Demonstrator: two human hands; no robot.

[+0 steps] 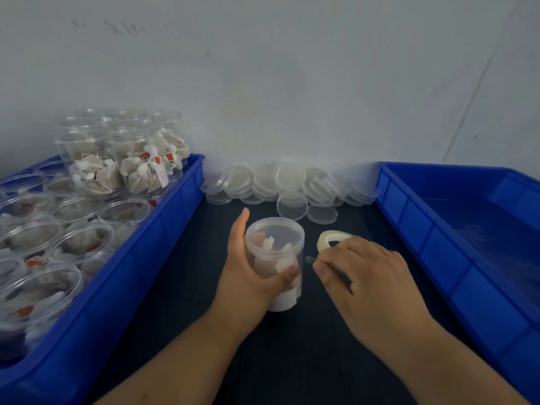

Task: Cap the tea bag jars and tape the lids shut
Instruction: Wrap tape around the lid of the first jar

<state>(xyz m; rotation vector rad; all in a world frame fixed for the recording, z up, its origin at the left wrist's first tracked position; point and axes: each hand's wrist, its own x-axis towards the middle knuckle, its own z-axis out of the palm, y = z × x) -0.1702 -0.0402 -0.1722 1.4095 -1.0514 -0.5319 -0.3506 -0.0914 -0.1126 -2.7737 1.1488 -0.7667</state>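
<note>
One clear plastic jar (pixel 274 258) of tea bags stands upright near the middle of the dark counter (pixel 306 361), with a clear round lid (pixel 276 233) on its mouth. Your left hand (pixel 248 276) grips it: fingers curled round the far wall, thumb pressed on the near wall.

One roll of clear tape (pixel 327 236) lies just right of the jar, under your right hand (pixel 368 276). Its fingers curl over the roll, and thumb and forefinger pinch a short strip end beside the jar's wall. Whether the strip touches the jar cannot be told.

A heap of loose clear lids (pixel 289 176) lies along the counter's far edge, too overlapped for a count.

There are two blue plastic crates. The left crate (pixel 163 229) holds many open jars of tea bags (pixel 79 244), with more stacked at its far end. The right crate (pixel 438 244) sits at the counter's right edge.
</note>
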